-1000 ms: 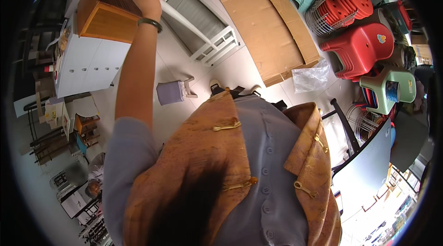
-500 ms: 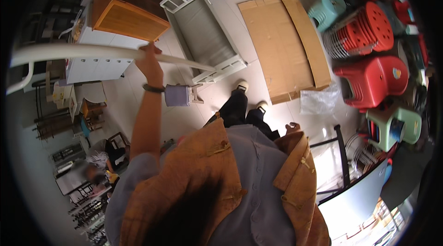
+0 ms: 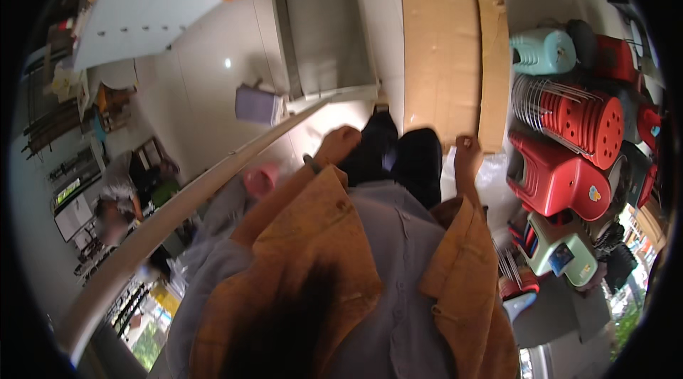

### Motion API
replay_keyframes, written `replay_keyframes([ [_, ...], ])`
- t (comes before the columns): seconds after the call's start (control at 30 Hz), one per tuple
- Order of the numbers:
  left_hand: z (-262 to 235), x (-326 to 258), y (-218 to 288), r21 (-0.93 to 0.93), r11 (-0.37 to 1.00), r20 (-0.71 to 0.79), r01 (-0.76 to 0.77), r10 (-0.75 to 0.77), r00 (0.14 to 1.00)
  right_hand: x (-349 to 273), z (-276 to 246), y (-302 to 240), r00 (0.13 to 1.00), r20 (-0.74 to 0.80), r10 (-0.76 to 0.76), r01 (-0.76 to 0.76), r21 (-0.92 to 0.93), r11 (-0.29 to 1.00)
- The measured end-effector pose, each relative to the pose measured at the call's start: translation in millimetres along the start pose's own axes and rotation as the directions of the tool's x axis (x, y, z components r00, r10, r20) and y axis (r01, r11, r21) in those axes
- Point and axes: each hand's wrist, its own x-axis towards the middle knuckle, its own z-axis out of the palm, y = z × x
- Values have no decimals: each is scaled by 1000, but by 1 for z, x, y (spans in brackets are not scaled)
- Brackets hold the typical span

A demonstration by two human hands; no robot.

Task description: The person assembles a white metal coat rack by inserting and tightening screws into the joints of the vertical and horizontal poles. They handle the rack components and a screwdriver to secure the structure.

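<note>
My left hand (image 3: 339, 145), with a dark band at the wrist, hangs in front of my body, fingers loosely curled and slightly blurred. Nothing shows in it. A long white metal pole (image 3: 213, 183) slants past its left side, apart from the hand, up to the corner of a white bed frame with a grey base (image 3: 324, 30). My right hand (image 3: 467, 154) is out to the right, fingers bent in, with nothing visible in them. It appears above the near edge of a flattened cardboard sheet (image 3: 441, 59) on the floor.
Stacked red stools (image 3: 569, 119), a red plastic stool (image 3: 555, 176), a teal stool (image 3: 544, 52) and a pale green stool (image 3: 562, 251) line the right. At left are a small grey-topped stool (image 3: 257, 105), a pink container (image 3: 260, 180), a white cabinet (image 3: 142, 23) and another person (image 3: 121, 183).
My left hand has let go of the white pole and come down and right toward my body. My right hand has moved forward. The view has shifted, with the bed frame now nearer.
</note>
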Motion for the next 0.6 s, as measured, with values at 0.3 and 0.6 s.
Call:
replay_keyframes([
  [0.3, -11, 48, 25, -385, 911, -287, 147, -270, 919, 144, 97, -118, 784, 617, -69, 46, 52, 998],
  [0.6, 38, 240, 8, 244, 864, -547, 440, -252, 798, 231, 301, -158, 582, 811, -51, 280, -141, 950],
])
